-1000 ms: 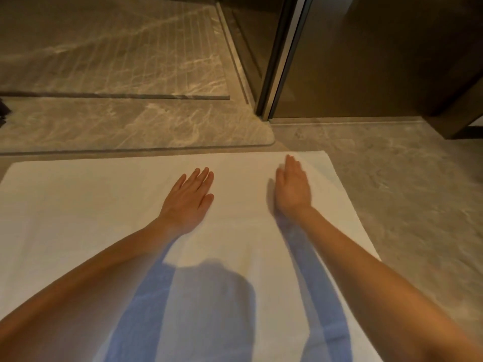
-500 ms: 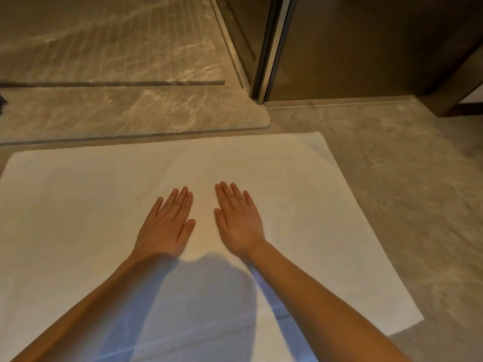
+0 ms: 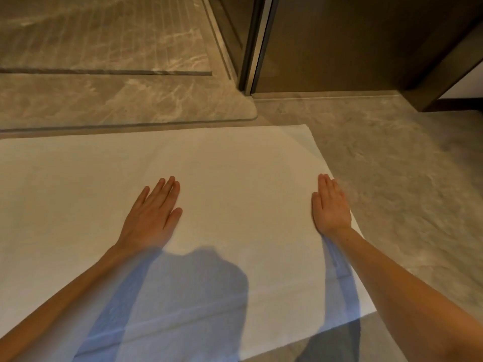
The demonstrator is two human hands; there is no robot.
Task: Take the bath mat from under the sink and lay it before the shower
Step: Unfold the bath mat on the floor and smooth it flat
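Note:
A white bath mat [image 3: 235,165] lies spread flat on the marble floor, its far edge along the raised shower threshold [image 3: 125,124]. My left hand [image 3: 153,212] rests palm down near the mat's middle, fingers together and extended. My right hand [image 3: 330,205] lies flat on the mat's right edge, palm down. Neither hand holds anything. The mat's left part runs out of view.
Beyond the threshold is the shower floor [image 3: 104,35] of grooved marble. A metal door frame [image 3: 257,48] and a dark panel [image 3: 352,48] stand at the back right. Grey marble floor [image 3: 405,178] extends to the right of the mat.
My right hand slid from beside the left hand at the mat's middle out to its right edge. The left hand stayed about where it was.

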